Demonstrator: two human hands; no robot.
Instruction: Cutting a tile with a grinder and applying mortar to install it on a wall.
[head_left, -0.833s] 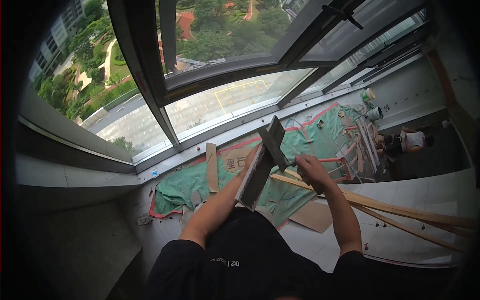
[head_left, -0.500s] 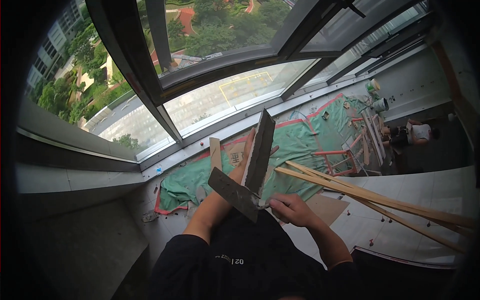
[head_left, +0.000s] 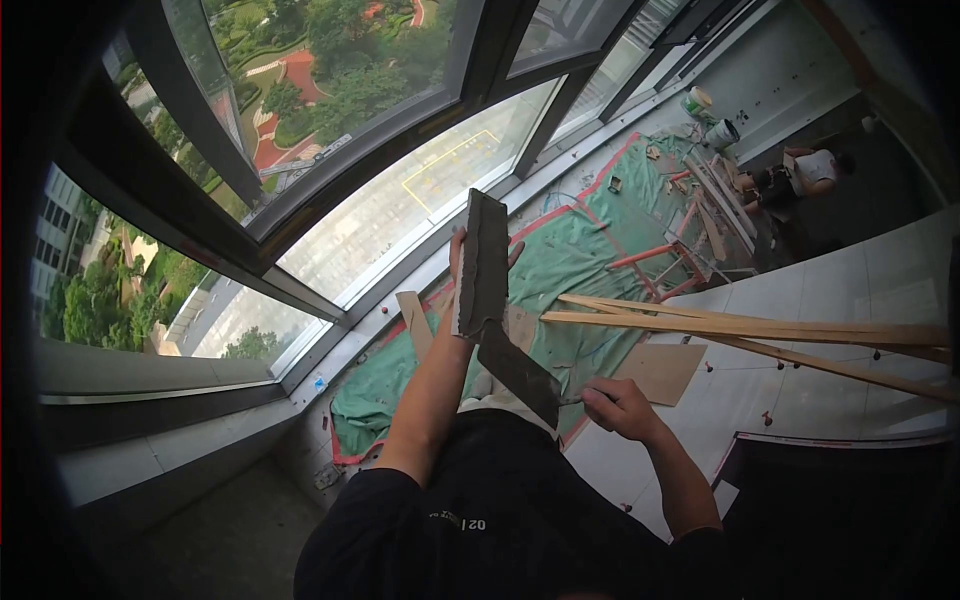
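My left hand holds a long narrow grey tile strip upright in front of me, its back coated with grey mortar. My right hand grips the handle of a flat trowel, whose dark blade slants up to the lower end of the strip. Both forearms rise from my black shirt at the bottom of the view. Below the strip lies a green sheet spread over the floor.
Large windows with dark frames curve across the left and top. Long wooden battens lie across white floor tiles at right. A red-legged stand, buckets and a crouching person are at upper right. A cardboard piece lies nearby.
My left hand has raised the tile strip more upright and farther from me. My right hand has drawn back toward my body with the trowel, its blade now under the strip's lower end.
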